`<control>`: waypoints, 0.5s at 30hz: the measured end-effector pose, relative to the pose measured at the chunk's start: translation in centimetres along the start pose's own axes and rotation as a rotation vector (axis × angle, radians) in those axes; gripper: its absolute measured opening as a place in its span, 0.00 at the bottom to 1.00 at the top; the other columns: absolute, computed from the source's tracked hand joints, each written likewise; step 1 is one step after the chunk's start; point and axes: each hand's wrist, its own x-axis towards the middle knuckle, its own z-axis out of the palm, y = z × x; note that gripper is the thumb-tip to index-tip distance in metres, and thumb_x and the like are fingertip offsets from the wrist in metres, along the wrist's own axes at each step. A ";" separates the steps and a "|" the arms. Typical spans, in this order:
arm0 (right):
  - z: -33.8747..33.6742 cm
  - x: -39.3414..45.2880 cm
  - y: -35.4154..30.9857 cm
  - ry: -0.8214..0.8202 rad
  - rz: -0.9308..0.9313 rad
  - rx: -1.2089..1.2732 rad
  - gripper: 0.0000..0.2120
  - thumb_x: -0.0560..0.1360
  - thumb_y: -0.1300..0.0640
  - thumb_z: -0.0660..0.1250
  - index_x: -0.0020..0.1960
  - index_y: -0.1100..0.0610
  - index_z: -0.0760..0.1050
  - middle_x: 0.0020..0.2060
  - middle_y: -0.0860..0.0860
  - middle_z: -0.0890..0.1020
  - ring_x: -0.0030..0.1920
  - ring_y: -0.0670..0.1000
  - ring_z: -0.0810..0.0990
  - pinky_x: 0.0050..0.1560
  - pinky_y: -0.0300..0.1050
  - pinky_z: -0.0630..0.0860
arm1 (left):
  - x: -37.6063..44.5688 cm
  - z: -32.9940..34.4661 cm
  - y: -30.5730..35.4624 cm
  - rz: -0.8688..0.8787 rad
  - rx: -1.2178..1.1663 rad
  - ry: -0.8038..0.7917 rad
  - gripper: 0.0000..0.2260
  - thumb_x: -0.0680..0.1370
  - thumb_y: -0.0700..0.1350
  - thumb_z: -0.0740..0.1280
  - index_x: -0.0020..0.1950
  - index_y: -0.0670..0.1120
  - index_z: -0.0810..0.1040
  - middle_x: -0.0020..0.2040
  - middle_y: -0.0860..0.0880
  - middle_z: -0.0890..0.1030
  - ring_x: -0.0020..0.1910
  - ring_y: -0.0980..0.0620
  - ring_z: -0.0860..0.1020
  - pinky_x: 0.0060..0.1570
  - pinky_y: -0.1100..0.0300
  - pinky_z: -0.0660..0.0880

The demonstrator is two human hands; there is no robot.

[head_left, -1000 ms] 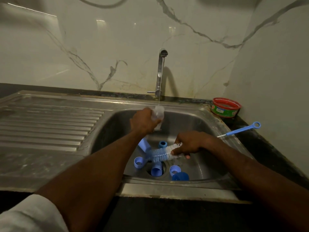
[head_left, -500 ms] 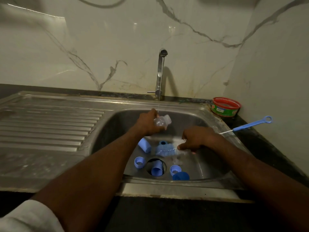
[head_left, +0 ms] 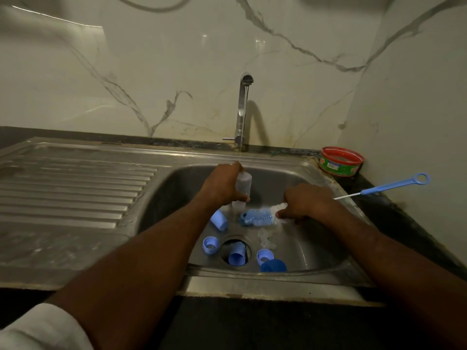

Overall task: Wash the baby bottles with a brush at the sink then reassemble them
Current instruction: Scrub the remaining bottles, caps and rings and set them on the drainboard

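Note:
My left hand (head_left: 222, 184) grips a clear baby bottle (head_left: 243, 184) upright under the thin stream from the tap (head_left: 242, 109). My right hand (head_left: 307, 202) holds the bottle brush (head_left: 262, 215) by its stem, with the blue and white bristles lying low over the sink (head_left: 316, 248) floor. The brush's blue handle (head_left: 396, 184) sticks out to the right over the counter. On the sink floor lie a blue cap (head_left: 219, 219), two blue rings (head_left: 210, 245) (head_left: 264, 256), a blue cap in the drain (head_left: 236, 256) and a dark blue lid (head_left: 274, 266).
A red and green tub (head_left: 341, 161) stands on the dark counter at the back right. The ribbed steel drainboard (head_left: 75, 185) spreads to the left of the basin. Marble wall panels close in behind and on the right.
My left hand tilted the bottle sideways, then stood it upright under the stream again. My right hand drew the brush to the right and slightly back, away from the drain.

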 end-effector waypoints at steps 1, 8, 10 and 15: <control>-0.1 -0.1 0.0 0.001 -0.002 -0.006 0.21 0.76 0.38 0.69 0.62 0.51 0.77 0.51 0.49 0.81 0.52 0.51 0.79 0.61 0.53 0.76 | 0.0 0.0 -0.1 0.005 0.000 0.005 0.35 0.67 0.52 0.82 0.69 0.49 0.71 0.67 0.46 0.75 0.66 0.47 0.72 0.65 0.49 0.73; 0.2 0.2 0.0 -0.001 0.020 0.024 0.17 0.77 0.38 0.69 0.56 0.50 0.78 0.39 0.46 0.80 0.42 0.46 0.78 0.59 0.53 0.77 | 0.1 0.3 -0.8 0.003 0.025 0.010 0.35 0.69 0.57 0.80 0.71 0.51 0.71 0.69 0.47 0.74 0.67 0.48 0.71 0.65 0.49 0.71; 0.4 0.4 -0.1 -0.003 0.019 0.042 0.17 0.76 0.38 0.69 0.53 0.51 0.78 0.39 0.46 0.82 0.42 0.46 0.80 0.59 0.54 0.78 | 0.1 0.3 -0.9 0.003 0.036 0.012 0.35 0.69 0.59 0.79 0.72 0.52 0.71 0.69 0.48 0.74 0.67 0.48 0.71 0.65 0.48 0.72; 0.4 0.4 -0.1 -0.017 0.014 0.057 0.13 0.77 0.39 0.69 0.47 0.48 0.77 0.37 0.46 0.83 0.40 0.45 0.82 0.58 0.53 0.79 | 0.2 0.3 -1.0 -0.005 0.073 0.019 0.35 0.70 0.61 0.77 0.73 0.53 0.70 0.69 0.48 0.74 0.67 0.48 0.71 0.65 0.49 0.72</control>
